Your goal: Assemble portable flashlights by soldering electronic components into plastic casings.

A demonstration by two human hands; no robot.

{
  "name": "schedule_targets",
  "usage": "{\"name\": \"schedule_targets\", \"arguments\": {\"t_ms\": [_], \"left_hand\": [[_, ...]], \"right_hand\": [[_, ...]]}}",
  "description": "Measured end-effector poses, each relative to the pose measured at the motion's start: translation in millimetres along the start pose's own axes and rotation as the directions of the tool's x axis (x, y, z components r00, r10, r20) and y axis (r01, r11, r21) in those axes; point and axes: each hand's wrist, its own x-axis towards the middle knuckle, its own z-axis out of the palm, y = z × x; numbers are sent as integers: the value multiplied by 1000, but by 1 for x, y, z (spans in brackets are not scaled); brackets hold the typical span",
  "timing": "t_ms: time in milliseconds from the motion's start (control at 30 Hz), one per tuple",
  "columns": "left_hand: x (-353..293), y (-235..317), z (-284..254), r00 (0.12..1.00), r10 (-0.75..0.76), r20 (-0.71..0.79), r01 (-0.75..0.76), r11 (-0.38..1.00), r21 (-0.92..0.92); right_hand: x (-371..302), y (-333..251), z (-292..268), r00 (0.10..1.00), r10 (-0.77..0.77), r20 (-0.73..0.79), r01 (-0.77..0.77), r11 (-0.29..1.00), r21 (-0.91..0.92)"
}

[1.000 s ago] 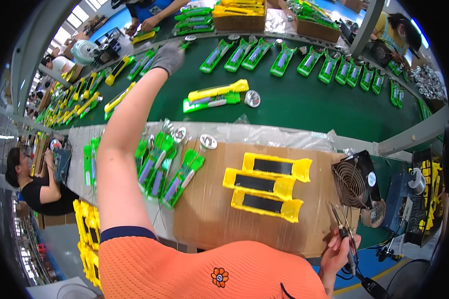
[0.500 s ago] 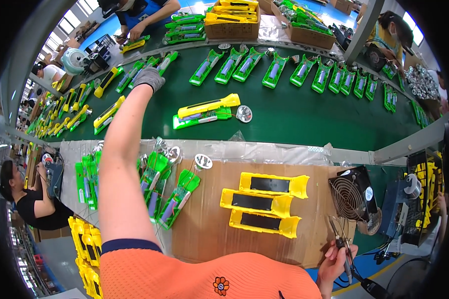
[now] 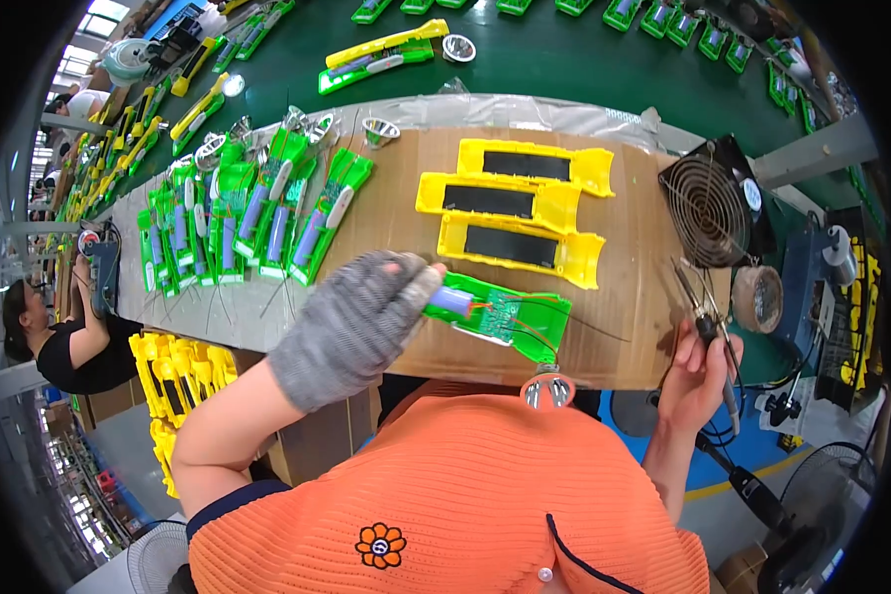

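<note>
My left hand [image 3: 351, 332], in a grey work glove, grips one end of a green lamp housing [image 3: 540, 317] over the front of the cardboard. Inside the housing are a purple battery cell, a circuit board and thin wires. From its far end a shiny round reflector [image 3: 547, 391] hangs toward my orange top. At the right, my bare right hand [image 3: 696, 381] is closed around a soldering iron [image 3: 705, 325]; a slim metal tool, perhaps tweezers, shows beside it. Three yellow shells [image 3: 584, 259] with black panels lie just beyond the held housing.
Several green housings [image 3: 312, 238] with reflectors lie left of the cardboard [image 3: 396, 178]. A black fan [image 3: 705, 208] and a solder spool [image 3: 839, 247] stand right. Beyond runs a green conveyor [image 3: 564, 74] carrying lamp parts. Yellow shells [image 3: 178, 371] are stacked lower left, near a co-worker [image 3: 84, 337].
My left hand has come back from the conveyor to the cardboard, now holding a green lamp housing. The view has tilted down. My right hand still holds the soldering iron.
</note>
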Motion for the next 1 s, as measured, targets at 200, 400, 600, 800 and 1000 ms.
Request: {"name": "schedule_targets", "arguments": {"t_ms": [200,400,600,800,1000], "left_hand": [[3,16,11,997,-77,-15,78,995,61],[14,30,35,968,-206,-145,121,885,-449],[20,32,38,962,-254,-97,127,735,-666],[21,35,47,967,-203,-155,101,859,-502],[21,34,45,975,-182,-125,105,880,-463]], "right_hand": [[-17,-21,0,994,-26,107,31,998,-50],[-46,-30,41,910,175,376,-191,982,7],[-32,-16,57,842,365,397,-360,929,-89],[-21,-4,67,807,352,473,-313,936,-162],[-18,-1,72,771,412,486,-376,910,-176]]}}
